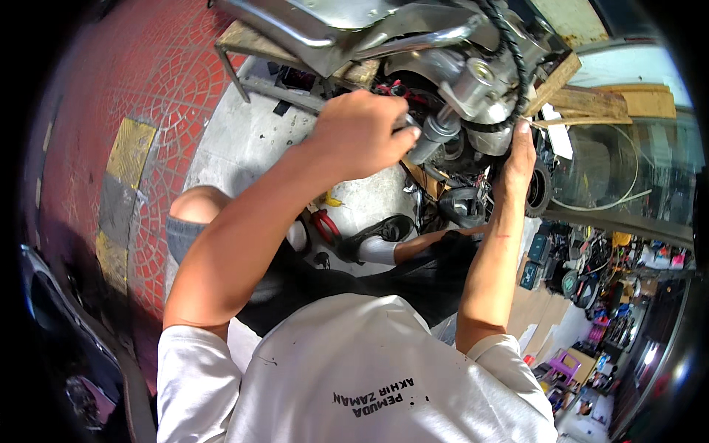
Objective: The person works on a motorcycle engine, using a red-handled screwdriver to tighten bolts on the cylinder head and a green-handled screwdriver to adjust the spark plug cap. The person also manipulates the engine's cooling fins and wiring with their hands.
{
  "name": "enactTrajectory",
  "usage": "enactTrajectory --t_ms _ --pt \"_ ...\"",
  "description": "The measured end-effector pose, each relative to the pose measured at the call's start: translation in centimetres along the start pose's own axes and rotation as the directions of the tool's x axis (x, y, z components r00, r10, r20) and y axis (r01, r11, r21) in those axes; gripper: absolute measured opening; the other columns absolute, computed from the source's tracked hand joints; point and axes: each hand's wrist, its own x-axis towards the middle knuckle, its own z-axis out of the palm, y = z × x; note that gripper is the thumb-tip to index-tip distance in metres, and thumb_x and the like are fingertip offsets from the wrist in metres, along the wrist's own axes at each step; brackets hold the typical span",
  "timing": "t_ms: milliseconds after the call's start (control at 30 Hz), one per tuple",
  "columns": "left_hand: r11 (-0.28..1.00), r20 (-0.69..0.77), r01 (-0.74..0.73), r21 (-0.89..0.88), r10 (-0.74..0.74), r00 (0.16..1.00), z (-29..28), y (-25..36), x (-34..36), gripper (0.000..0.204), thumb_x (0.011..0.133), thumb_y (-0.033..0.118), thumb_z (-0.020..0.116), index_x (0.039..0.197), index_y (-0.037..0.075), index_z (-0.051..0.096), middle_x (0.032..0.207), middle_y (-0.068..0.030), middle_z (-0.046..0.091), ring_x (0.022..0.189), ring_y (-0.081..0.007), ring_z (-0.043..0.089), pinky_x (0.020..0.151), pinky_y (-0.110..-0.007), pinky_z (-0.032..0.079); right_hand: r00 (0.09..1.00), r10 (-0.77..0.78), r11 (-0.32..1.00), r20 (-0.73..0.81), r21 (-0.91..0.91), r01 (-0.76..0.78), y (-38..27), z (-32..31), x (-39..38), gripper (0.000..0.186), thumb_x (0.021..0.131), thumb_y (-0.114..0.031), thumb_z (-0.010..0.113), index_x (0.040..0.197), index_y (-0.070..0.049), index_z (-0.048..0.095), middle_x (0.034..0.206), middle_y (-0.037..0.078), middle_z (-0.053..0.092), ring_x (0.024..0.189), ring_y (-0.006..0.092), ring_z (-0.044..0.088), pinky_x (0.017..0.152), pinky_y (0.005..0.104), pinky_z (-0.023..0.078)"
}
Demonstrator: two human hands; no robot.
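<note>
My left hand is closed round something I cannot make out; a bit of metal shows past the fingers. Just beyond it stands a grey metal cylinder, tilted and set into a silver metal assembly. On the other side, my right hand reaches up against the assembly's right edge. Its thumb tip lies by a black chain-like band that curves down over the metal. The other fingers of that hand are hidden. A large bare metal frame lies above on the wooden bench.
A wooden bench on metal legs holds the frame. Wooden planks stick out at right. Below lie a small black tyre, dark parts and red-handled pliers. Another person's arm shows near my legs. Cluttered shelves fill the right.
</note>
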Motion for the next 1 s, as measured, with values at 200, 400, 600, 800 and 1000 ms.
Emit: enactTrajectory --t_ms 200,400,600,800,1000 --pt "0.969 -0.053 0.072 -0.235 -0.087 0.995 -1.3 1.0 1.0 0.029 0.092 0.029 0.083 0.095 0.003 0.069 0.068 -0.0080 0.066 0.060 -0.0182 0.062 0.061 -0.035 0.050 0.976 -0.216 0.945 -0.001 -0.252 0.209 -0.3 0.1 -2.3 0.051 0.108 -0.036 0.065 0.137 0.005 0.058 0.126 0.014 0.068 0.116 0.0206 0.061 0.105 0.0332 0.046" --pt "0.885 -0.229 0.153 -0.441 -0.276 0.934 -1.8 3.1 2.0 0.028 0.099 0.025 0.076 0.108 -0.001 0.072 0.075 0.0034 0.059 0.072 -0.0072 0.051 0.068 -0.025 0.043 0.987 -0.147 0.960 -0.058 -0.248 0.128 0.9 0.1 -5.2 0.050 0.091 -0.034 0.085 0.120 0.000 0.063 0.104 0.008 0.066 0.095 0.0178 0.065 0.077 0.0304 0.052" --pt "0.906 -0.497 -0.005 -0.423 -0.227 0.838 -2.8 4.3 3.8 0.031 0.105 0.027 0.068 0.120 0.000 0.064 0.079 -0.0025 0.061 0.053 -0.0065 0.050 0.046 -0.023 0.038 0.958 -0.284 0.955 -0.040 -0.097 0.279 3.3 -1.1 -6.8 0.047 0.091 -0.029 0.083 0.121 0.001 0.064 0.122 0.017 0.067 0.110 0.0328 0.066 0.097 0.0402 0.053" --pt "0.927 -0.412 0.119 -0.354 -0.269 0.870 -3.4 3.9 5.5 0.037 0.108 0.033 0.065 0.114 -0.003 0.069 0.069 0.0034 0.057 0.054 -0.0053 0.049 0.048 -0.022 0.035 0.955 -0.295 0.956 -0.026 -0.011 0.295 4.9 -2.2 -6.8 0.051 0.086 -0.022 0.083 0.126 0.000 0.060 0.128 0.020 0.067 0.112 0.0320 0.065 0.095 0.0386 0.049" --pt "0.943 -0.484 0.187 -0.274 -0.304 0.821 -3.2 3.7 4.7 0.048 0.106 0.040 0.068 0.108 -0.007 0.069 0.061 0.0001 0.055 0.048 -0.0078 0.049 0.043 -0.023 0.034 0.961 -0.253 0.929 0.113 -0.248 0.274 7.1 -1.1 -6.8 0.100 0.068 -0.041 0.096 0.148 -0.004 0.048 0.135 0.019 0.060 0.115 0.0393 0.059 0.102 0.0518 0.043"
